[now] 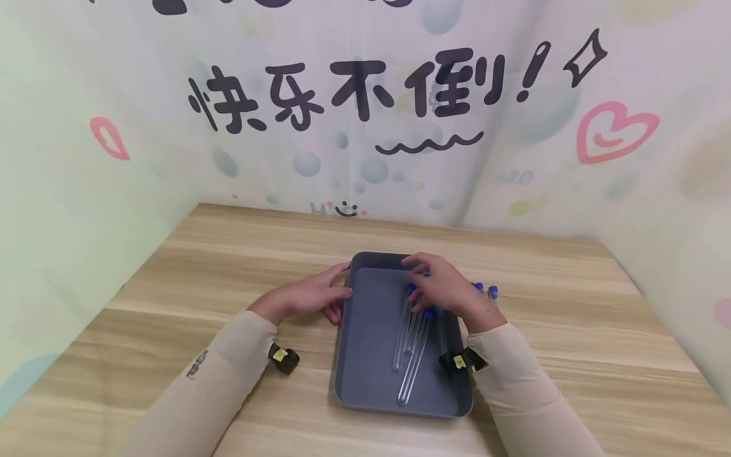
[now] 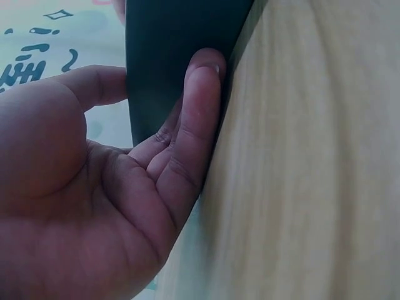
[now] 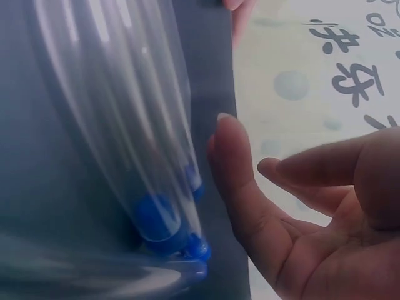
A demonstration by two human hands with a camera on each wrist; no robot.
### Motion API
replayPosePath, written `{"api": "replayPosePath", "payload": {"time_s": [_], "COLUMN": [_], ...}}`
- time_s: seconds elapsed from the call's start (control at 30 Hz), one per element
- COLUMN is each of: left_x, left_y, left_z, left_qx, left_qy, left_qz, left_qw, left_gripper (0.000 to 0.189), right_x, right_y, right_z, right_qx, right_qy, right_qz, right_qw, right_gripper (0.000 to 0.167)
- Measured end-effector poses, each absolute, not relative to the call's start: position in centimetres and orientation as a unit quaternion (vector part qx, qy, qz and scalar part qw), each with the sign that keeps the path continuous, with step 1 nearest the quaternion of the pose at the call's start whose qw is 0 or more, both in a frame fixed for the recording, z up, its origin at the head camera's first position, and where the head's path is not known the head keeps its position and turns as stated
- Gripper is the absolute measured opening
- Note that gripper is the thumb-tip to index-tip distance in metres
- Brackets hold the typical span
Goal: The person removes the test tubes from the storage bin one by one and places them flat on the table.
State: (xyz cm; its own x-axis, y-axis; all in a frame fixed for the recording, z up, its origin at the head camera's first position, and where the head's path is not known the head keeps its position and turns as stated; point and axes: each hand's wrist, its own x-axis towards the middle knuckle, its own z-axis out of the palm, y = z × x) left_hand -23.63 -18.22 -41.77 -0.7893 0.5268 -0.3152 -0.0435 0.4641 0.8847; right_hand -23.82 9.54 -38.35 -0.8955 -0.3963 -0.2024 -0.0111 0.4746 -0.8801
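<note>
A dark grey rectangular tray (image 1: pixel 371 343) lies lengthwise on the table. Inside its right half rest several clear test tubes (image 1: pixel 415 362) with blue caps, their capped ends toward the back. My left hand (image 1: pixel 311 295) is at the tray's left side; in the left wrist view its fairly straight fingers (image 2: pixel 203 119) lie against the outer wall, close to the tabletop. Over the tray's back right part hovers my right hand (image 1: pixel 442 285), fingers loosely bent and holding nothing. Blue caps (image 3: pixel 159 225) show beside those fingers in the right wrist view.
Beyond the tray's right edge, more blue caps (image 1: pixel 493 292) show, partly hidden by my right hand and wrist. The wooden table (image 1: pixel 228 254) meets a printed curtain (image 1: pixel 320 171) at the back. Each wrist carries a small black camera (image 1: pixel 284 358).
</note>
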Motion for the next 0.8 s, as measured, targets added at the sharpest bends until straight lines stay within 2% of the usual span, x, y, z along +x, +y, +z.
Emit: {"api": "replayPosePath", "payload": {"time_s": [0.33,0.8], "left_x": [-23.66,-23.81], "left_y": [-18.22,-18.24], "left_z": [-41.62,-41.62], "left_qx": [0.155,0.160], "left_qy": [0.802,0.802], "left_qz": [0.500,0.498], "left_qw": [0.290,0.288], "left_gripper": [0.070,0.069], "right_x": [-24.20,-23.73], "right_y": [9.72,9.62], "right_z": [-38.89,-38.78], "right_qx": [-0.087,-0.102], "right_qy": [0.837,0.853], "right_qz": [-0.502,-0.467], "right_qw": [0.202,0.210], "right_gripper": [0.042,0.041]}}
